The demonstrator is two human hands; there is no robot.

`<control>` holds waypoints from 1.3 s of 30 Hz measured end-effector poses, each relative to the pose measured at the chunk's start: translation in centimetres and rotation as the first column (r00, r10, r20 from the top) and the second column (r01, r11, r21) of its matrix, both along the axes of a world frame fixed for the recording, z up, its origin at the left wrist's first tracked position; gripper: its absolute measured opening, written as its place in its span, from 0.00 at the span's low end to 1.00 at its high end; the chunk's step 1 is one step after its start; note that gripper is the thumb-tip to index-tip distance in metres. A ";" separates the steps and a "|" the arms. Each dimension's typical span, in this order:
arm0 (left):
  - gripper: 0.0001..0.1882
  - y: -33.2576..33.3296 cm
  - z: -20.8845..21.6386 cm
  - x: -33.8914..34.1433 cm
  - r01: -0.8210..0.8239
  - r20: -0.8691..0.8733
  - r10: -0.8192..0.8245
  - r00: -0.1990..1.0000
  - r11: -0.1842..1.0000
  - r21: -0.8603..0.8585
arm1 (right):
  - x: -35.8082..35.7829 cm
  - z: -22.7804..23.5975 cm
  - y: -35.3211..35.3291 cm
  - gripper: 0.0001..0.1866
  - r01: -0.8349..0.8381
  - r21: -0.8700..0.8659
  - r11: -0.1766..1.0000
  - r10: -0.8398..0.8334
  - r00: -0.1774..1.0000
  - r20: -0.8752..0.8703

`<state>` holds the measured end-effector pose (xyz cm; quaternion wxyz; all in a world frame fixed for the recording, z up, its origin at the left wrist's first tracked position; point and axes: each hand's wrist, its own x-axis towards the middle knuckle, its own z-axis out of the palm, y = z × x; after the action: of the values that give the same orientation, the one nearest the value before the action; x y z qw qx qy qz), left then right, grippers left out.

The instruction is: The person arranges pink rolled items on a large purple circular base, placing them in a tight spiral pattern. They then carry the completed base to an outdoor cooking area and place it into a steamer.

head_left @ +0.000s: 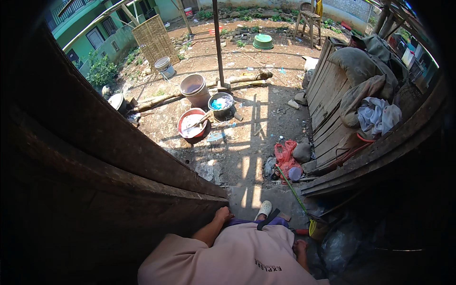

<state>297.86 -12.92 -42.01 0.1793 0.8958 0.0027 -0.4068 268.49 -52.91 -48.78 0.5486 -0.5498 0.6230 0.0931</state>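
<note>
My left hand [224, 213] is at my waist, close to the lower end of the dark wooden door frame [202, 190] and beside purple cloth [237, 221]. Its fingers look curled; whether they hold anything is hidden. Low at my right side hangs my right hand [300, 246], in shade, its fingers too dark to read. A red handle-like piece [301, 232] lies just above it, near a yellow object [312, 227] at the lower end of a thin green pole [295, 194]. One foot in a pale clog [265, 208] is on the doorway's concrete sill [237, 195].
Outside, a red basin [186, 128], a dark tub of laundry [222, 105] and a tall bucket [194, 90] stand on bare ground by a post [218, 52]. A red plastic bag [285, 153] lies right of the doorway. Stuffed sacks [358, 66] top wooden planks [327, 90].
</note>
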 end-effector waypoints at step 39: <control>0.22 15.9 -4.3 41.8 -0.724 -0.186 0.715 0.674 0.689 0.027 | 89.8 -3.5 10.3 0.10 -0.840 0.120 0.530 0.846 0.533 -0.012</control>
<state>339.71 2.97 -46.26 0.3457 0.7766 0.3614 -0.3830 358.30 -42.57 -52.29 0.4407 -0.7504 0.2935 0.3956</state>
